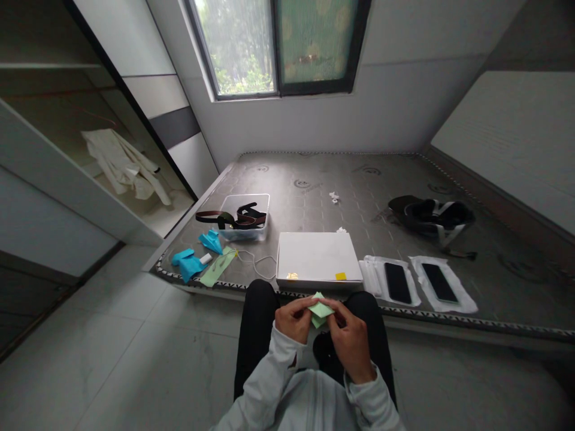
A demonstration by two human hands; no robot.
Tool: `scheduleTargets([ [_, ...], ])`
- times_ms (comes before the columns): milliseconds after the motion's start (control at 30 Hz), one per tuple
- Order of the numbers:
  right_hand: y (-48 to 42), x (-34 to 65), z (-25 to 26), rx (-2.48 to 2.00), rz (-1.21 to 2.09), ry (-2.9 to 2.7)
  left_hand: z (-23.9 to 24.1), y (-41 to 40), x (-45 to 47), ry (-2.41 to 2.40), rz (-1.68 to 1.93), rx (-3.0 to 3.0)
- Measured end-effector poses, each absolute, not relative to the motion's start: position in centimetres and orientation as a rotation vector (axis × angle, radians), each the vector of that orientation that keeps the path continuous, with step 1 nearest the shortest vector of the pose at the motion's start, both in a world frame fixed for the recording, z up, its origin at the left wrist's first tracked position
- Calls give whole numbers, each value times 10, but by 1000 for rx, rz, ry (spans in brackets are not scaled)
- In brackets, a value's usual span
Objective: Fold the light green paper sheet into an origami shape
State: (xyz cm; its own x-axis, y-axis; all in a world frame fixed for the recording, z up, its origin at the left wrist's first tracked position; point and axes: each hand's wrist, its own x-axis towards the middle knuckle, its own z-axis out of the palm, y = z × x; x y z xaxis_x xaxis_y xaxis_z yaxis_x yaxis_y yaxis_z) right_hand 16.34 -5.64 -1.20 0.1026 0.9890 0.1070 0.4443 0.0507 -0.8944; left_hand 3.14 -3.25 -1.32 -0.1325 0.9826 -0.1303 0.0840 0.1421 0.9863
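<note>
A small folded piece of light green paper is held over my lap, between both hands. My left hand pinches its left side with fingers closed. My right hand grips its right side, fingers curled onto it. Just beyond the hands a white flat box lies at the near edge of the grey mattress, with a small yellow tab on its front.
Two dark phones lie on white wrappers right of the box. A clear tub with belts, blue folded paper shapes, a green strip and a white cable sit left. A dark bag lies far right. An open wardrobe stands left.
</note>
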Motion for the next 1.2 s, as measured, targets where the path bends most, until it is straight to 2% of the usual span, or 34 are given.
scheduleTargets([
  [300, -55, 176, -6, -1269, 1257, -1178, -16, -34, 30, 1415, 1087, 1057],
  [500, -49, 177, -8, -1464, 1247, -1053, -4, -36, 25, 1259, 1038, 1184],
  [733, -54, 177, -4, -1446, 1183, -1104, -1, -31, 26, 1422, 981, 1163],
  [1033, -53, 165, -2, -1417, 1031, -1033, 6, -34, 30, 1424, 1263, 946],
  [1200, -52, 172, -5, -1417, 975, -822, 2, -27, 22, 1361, 1396, 556],
])
